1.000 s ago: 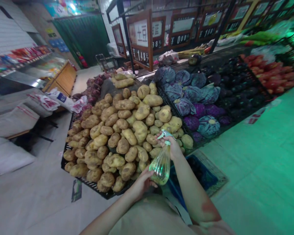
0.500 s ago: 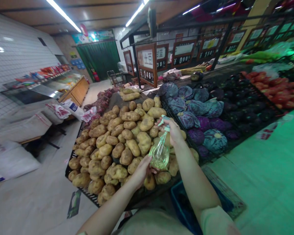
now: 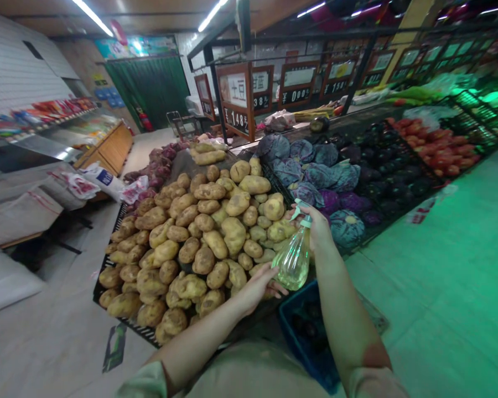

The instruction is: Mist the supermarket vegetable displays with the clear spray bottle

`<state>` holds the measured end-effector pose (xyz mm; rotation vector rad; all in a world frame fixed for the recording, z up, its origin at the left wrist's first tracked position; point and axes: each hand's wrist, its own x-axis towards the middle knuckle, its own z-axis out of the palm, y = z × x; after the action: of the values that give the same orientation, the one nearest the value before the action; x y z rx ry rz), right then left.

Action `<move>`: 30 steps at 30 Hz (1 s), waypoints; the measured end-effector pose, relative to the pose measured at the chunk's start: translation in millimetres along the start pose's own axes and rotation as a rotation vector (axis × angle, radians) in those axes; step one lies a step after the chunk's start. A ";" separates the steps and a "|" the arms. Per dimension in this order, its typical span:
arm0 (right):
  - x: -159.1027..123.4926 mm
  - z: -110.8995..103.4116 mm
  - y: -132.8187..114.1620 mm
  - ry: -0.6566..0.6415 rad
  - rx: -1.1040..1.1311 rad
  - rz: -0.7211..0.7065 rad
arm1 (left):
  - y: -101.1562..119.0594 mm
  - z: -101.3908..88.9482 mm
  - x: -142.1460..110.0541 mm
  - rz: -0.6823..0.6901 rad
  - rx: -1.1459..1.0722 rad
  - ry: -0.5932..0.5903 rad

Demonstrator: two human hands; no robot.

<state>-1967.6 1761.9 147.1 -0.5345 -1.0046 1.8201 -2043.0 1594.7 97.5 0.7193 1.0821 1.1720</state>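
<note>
A clear spray bottle (image 3: 294, 262) with a pale green trigger head and yellowish-green liquid leans over the right side of a potato pile (image 3: 216, 243). My right hand (image 3: 318, 228) is closed round its neck, with fingers at the trigger. At the bottle's lower left is my left hand (image 3: 262, 288), its thumb against the side and its fingers curving beneath the base. How firmly those fingers press is hard to see. Purple cabbages (image 3: 336, 182) lie just beyond my right hand.
Below the stand is a blue crate (image 3: 288, 326) with dark contents. Red onions (image 3: 160, 163) lie behind the potatoes, dark eggplants (image 3: 385, 157) and tomatoes (image 3: 435, 143) to the right. A price sign (image 3: 236, 99) hangs above. White sacks (image 3: 12, 276) are at left.
Both hands and the spray bottle have shifted right and slightly down in view, away from the potatoes' middle. The whole scene has slid left as the head turned right.
</note>
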 end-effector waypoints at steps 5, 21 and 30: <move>-17.6 -23.7 4.6 0.032 0.064 0.071 | -19.3 11.5 0.9 -0.106 -0.032 -0.057; -54.8 -86.9 30.1 0.126 0.118 0.185 | -69.8 32.4 -5.0 -0.242 -0.069 -0.130; -78.5 -110.8 46.0 0.272 0.091 0.323 | -82.9 44.1 -16.3 -0.387 0.012 -0.208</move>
<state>-1877.2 1727.2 41.4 -0.9019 -0.6759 1.9959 -1972.4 1560.3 43.7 0.5934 0.9988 0.7445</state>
